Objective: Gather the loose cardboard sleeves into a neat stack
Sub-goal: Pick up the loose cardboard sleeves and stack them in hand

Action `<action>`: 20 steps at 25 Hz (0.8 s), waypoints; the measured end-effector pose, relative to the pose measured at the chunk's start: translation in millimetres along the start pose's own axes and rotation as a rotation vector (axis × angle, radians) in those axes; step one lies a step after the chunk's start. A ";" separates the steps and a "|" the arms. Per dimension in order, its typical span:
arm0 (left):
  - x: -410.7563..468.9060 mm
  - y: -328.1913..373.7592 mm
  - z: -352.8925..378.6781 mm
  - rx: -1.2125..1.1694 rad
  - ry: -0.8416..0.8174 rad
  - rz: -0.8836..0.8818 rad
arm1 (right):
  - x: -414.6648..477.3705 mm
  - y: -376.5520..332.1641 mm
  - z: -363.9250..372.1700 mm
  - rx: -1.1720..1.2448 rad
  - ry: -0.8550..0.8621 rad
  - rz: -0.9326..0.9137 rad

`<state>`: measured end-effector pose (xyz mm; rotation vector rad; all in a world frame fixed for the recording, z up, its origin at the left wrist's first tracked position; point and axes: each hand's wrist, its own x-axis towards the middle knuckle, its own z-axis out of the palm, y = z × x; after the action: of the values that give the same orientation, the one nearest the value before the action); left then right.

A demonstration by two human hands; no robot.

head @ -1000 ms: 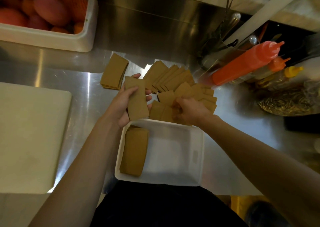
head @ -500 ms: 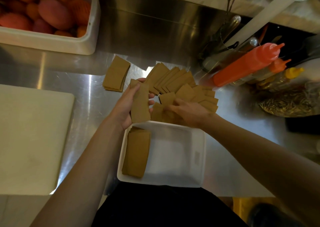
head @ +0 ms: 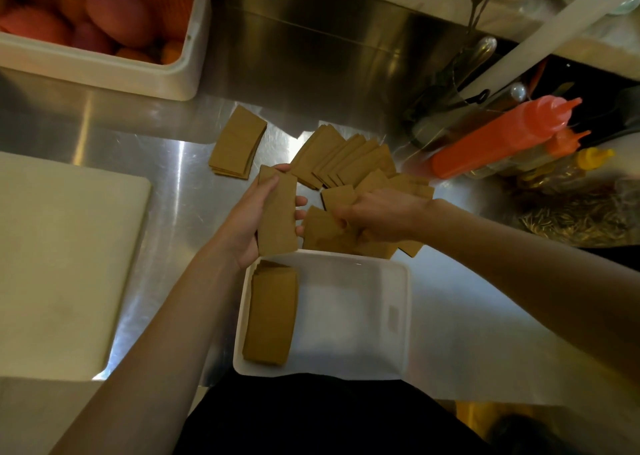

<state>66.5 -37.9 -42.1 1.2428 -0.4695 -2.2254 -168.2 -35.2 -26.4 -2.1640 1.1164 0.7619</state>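
Note:
My left hand grips a small stack of brown cardboard sleeves, held upright just beyond the far rim of a white tray. Another stack of sleeves lies along the tray's left side. My right hand pinches a loose sleeve in the spread of fanned sleeves on the steel counter. A separate small pile of sleeves lies further left.
A white cutting board lies at the left. A white bin of mangoes stands at the back left. Orange sauce bottles, a yellow bottle and a utensil holder crowd the back right.
My left hand has turned its stack more upright and edge-on. My right hand has slid left across the loose sleeves and closed on one next to the held stack.

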 end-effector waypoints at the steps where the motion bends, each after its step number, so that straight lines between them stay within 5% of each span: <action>1: -0.2 -0.4 -0.2 -0.001 0.008 0.003 | 0.4 -4.4 -7.7 -0.030 0.005 -0.020; 10: -2.7 -0.6 -0.3 -0.058 0.028 0.015 | 46.9 -32.1 -8.2 -0.305 -0.047 -0.134; 13: -2.9 -1.3 0.1 -0.087 0.026 0.017 | 47.1 -27.4 -1.0 -0.448 0.071 -0.149; 17: -1.4 -1.6 -3.5 -0.074 0.031 0.019 | 36.2 -14.8 2.8 -0.312 0.132 -0.128; 20: -0.4 -2.5 -4.8 -0.065 0.030 0.023 | 21.1 -10.0 3.5 0.012 0.112 -0.005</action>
<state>70.1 -35.8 -45.7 1.2293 -0.3944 -2.1826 -150.3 -38.8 -41.4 -2.2217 1.1679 0.6367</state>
